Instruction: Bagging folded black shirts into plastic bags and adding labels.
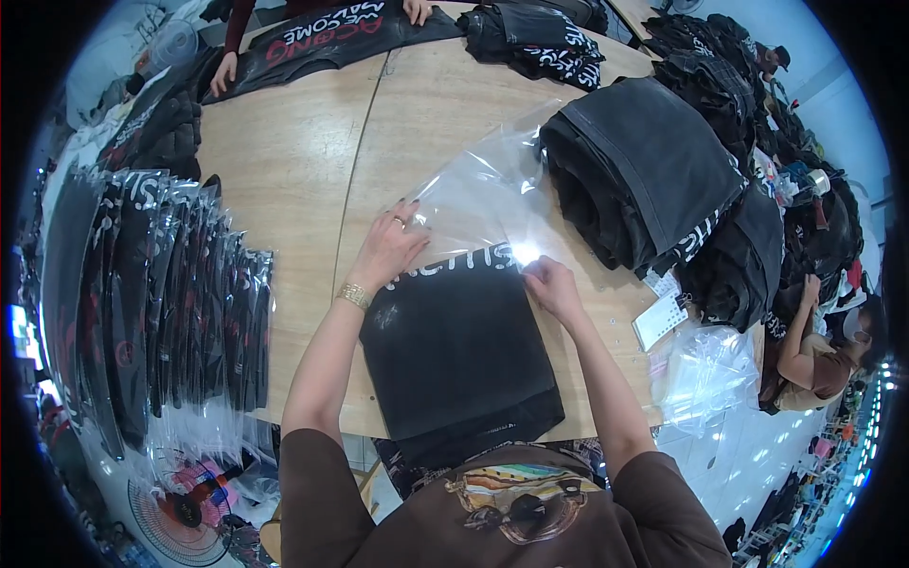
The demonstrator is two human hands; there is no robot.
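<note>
A folded black garment (459, 350) with white lettering along its far edge lies on the table in front of me. Its far end meets a clear plastic bag (473, 194) that spreads away across the wood. My left hand (393, 244), a gold watch at its wrist, rests on the bag's left side with fingers stretched out. At the right far corner of the garment, my right hand (552, 287) is closed in a pinch on the edge of the bag. Glare by that hand blurs how far the garment sits inside the plastic.
Bagged black garments (156, 293) stand in a row at left. To the right are a thick pile of folded black garments (644, 170), a notepad (660, 322) and clear bags (705, 374). Across the table a co-worker's hands touch another garment (322, 43); another person (819, 355) works at far right.
</note>
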